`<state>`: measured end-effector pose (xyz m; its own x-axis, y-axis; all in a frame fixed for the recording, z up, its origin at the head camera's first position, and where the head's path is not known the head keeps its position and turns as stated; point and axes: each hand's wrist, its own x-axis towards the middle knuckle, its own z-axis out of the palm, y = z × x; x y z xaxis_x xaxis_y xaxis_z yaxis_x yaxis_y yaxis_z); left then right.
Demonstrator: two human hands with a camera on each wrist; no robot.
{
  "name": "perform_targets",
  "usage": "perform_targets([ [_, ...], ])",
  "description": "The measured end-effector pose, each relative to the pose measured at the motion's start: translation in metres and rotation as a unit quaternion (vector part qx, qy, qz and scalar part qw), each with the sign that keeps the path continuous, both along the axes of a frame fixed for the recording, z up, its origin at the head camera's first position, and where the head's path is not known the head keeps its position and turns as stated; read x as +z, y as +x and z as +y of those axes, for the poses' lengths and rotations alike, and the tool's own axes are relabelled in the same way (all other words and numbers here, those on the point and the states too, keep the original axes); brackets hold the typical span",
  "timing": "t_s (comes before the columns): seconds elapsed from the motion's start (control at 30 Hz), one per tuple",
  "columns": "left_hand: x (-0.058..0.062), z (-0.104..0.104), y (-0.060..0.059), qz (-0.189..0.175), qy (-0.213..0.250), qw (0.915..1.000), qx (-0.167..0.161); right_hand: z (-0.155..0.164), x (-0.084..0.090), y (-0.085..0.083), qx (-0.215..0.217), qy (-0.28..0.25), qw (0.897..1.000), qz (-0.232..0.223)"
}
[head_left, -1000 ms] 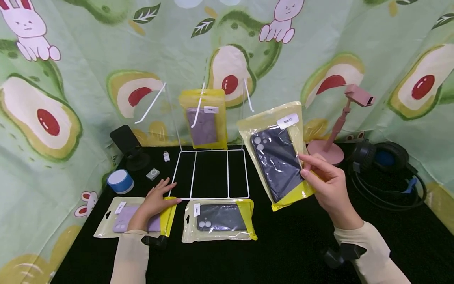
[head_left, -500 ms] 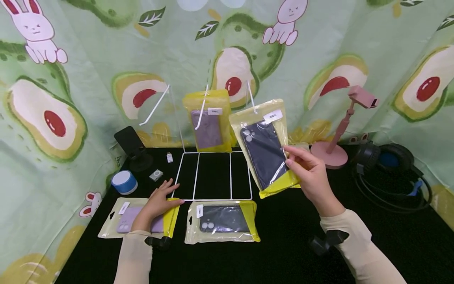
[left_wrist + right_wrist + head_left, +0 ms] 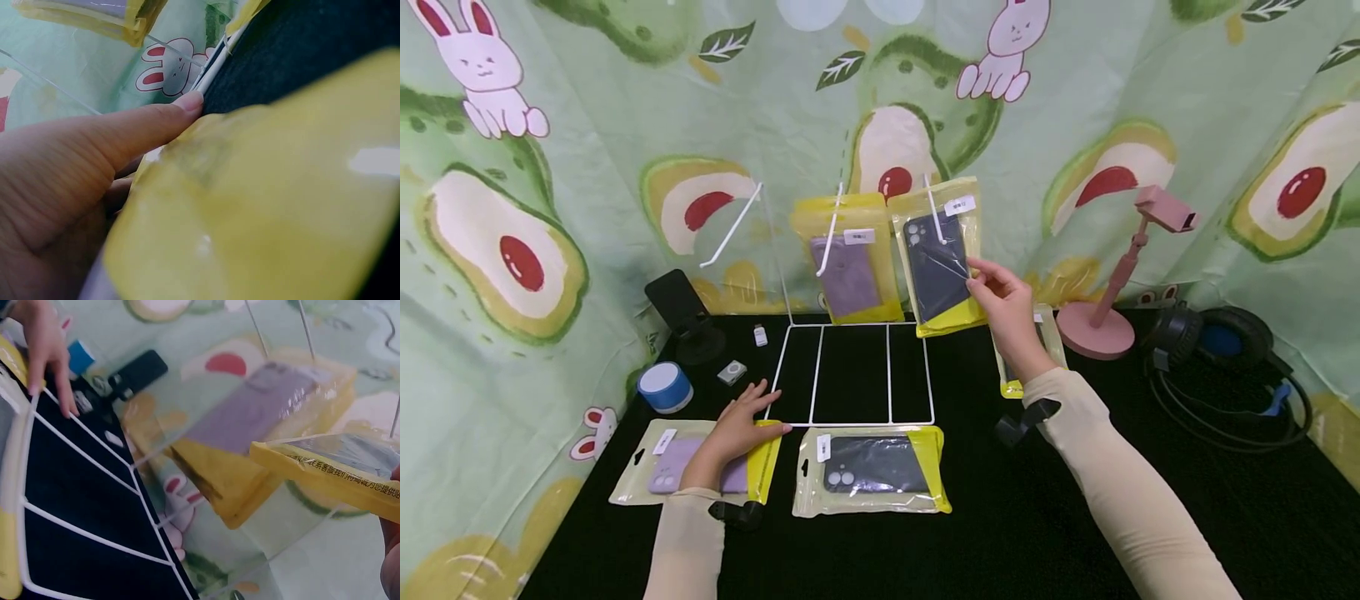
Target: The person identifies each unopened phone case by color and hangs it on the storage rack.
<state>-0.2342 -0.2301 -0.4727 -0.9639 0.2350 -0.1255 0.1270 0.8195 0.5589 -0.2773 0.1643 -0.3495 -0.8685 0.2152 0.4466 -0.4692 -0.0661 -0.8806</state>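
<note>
My right hand (image 3: 1006, 308) pinches the side edge of a bagged dark phone case (image 3: 936, 267), held upright at the right hook (image 3: 935, 212) of a white wire rack (image 3: 889, 375). In the head view that hook overlaps the bag's front. In the right wrist view, the bag's yellow bottom (image 3: 325, 478) shows beside the fingers. My left hand (image 3: 737, 432), fingers spread, rests at the rack's front left corner, over a bagged lilac phone case (image 3: 670, 467). Its thumb (image 3: 162, 122) touches the white wire in the left wrist view. Bagged purple cases (image 3: 846, 275) hang on the middle hook.
Another bagged dark case (image 3: 876, 465) lies before the rack, and one more bag (image 3: 1048, 333) lies partly behind the right forearm. At left stand a blue speaker (image 3: 665, 387) and a black phone stand (image 3: 681, 308); at right, a pink stand (image 3: 1123, 275) and headphones (image 3: 1213, 333).
My right hand has carried the bagged dark case leftward and away from me, up to the right hook. A bag on the table at right has come into sight. The left hand has stayed put.
</note>
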Motion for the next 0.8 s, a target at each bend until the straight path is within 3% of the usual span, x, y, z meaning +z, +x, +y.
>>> perform_targets([
  [0.17,-0.002,0.002,0.000,-0.005,-0.004,1.0000,0.005,0.001,-0.001,-0.022,-0.017,-0.011,1.000,-0.013],
  [0.3,-0.002,0.003,-0.001,-0.007,-0.006,0.9999,0.006,0.005,-0.009,-0.028,-0.018,-0.017,0.999,-0.027],
  [0.67,0.001,-0.001,-0.001,-0.005,-0.008,1.0000,0.003,0.021,-0.029,-0.023,-0.024,-0.012,0.998,-0.057],
  [0.8,0.000,-0.001,-0.001,-0.007,-0.007,0.9999,0.003,0.032,-0.043,-0.017,-0.026,-0.007,0.996,-0.089],
])
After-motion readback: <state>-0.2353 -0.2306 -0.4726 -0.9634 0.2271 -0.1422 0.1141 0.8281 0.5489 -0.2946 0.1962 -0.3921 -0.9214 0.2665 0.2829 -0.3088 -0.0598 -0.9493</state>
